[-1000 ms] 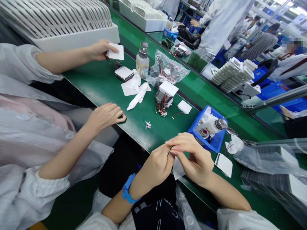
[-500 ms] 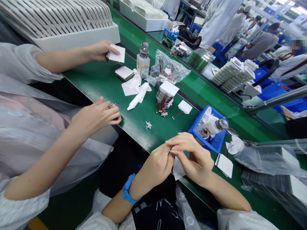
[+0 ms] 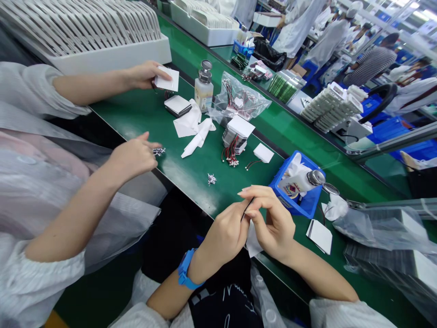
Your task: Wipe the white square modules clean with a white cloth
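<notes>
Close together at the table's front edge, my left hand (image 3: 227, 232), with a blue band at its wrist, and my right hand (image 3: 273, 223) are both closed. A thin dark strip (image 3: 247, 209) shows between their fingertips; its ends are hidden. Below the fingers a flat white piece (image 3: 253, 243) is partly covered by my hands, and I cannot tell whether it is held. Ahead lie a small pile of tiny white-and-dark pieces (image 3: 211, 179), a white block with red and black wires (image 3: 263, 153) and a stack of such blocks (image 3: 239, 130).
A blue bin (image 3: 312, 202) holds a pump bottle (image 3: 300, 182) beside my right hand. Flat white pieces (image 3: 320, 236) lie to its right. On the left, a co-worker's hand (image 3: 134, 157) is near another small pile (image 3: 159, 151); their other hand (image 3: 146, 75) holds a white block (image 3: 167, 79).
My right hand has shifted slightly left and tilted, and more of the dark strip shows. The co-worker's nearer hand has moved left and back, uncovering the small pile.
</notes>
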`<action>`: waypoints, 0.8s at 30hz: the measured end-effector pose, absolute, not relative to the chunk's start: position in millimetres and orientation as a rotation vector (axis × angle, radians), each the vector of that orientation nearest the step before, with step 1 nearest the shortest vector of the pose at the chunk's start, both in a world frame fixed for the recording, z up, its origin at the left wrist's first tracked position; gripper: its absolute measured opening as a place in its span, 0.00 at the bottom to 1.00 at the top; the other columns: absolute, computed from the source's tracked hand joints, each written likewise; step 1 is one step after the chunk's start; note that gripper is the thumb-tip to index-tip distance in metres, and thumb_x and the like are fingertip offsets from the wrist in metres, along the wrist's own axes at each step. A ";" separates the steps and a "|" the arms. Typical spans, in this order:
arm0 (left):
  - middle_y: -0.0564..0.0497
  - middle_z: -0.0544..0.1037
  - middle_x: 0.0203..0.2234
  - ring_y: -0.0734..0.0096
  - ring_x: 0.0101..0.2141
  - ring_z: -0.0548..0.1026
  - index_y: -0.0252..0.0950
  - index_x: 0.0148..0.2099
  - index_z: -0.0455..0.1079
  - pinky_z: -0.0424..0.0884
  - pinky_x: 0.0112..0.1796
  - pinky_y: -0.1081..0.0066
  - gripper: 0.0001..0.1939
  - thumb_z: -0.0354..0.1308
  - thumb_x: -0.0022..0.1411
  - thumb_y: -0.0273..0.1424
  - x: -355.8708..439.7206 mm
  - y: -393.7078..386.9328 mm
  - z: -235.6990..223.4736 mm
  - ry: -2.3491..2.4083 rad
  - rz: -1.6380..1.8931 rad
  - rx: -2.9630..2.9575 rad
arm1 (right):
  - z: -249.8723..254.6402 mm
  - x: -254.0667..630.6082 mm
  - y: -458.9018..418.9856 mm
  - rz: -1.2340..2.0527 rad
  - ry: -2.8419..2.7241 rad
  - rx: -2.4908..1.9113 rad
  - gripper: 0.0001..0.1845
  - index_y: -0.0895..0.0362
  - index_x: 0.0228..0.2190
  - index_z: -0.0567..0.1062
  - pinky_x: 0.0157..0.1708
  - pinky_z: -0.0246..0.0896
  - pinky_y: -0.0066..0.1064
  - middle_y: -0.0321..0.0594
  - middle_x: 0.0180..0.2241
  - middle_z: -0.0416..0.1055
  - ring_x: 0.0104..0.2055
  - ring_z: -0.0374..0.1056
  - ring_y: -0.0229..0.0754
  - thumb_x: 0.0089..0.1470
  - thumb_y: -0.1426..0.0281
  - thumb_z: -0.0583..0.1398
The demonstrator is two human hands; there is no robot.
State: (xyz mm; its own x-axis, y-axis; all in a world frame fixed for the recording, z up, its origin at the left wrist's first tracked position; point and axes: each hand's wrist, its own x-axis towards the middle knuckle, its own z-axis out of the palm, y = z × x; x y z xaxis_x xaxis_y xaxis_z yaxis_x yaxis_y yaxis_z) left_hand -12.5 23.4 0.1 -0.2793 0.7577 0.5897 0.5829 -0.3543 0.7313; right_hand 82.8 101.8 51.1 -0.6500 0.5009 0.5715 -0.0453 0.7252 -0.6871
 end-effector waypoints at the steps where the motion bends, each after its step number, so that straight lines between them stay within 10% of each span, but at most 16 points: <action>1: 0.44 0.79 0.38 0.61 0.38 0.80 0.34 0.58 0.63 0.80 0.36 0.63 0.17 0.43 0.71 0.23 -12.2 23.5 -0.3 1.685 1.705 1.775 | 50.4 83.1 101.6 0.889 -2.131 -0.357 0.09 0.54 0.36 0.70 0.48 0.67 0.43 0.43 0.43 0.75 0.48 0.70 0.45 0.59 0.81 0.56; 24: 0.42 0.79 0.46 0.62 0.45 0.80 0.33 0.58 0.63 0.79 0.43 0.64 0.17 0.42 0.72 0.24 -15.0 22.8 -0.4 1.605 1.741 1.619 | 48.8 87.9 107.9 1.146 -2.159 -0.316 0.06 0.51 0.44 0.65 0.55 0.63 0.46 0.46 0.55 0.69 0.58 0.65 0.47 0.65 0.72 0.53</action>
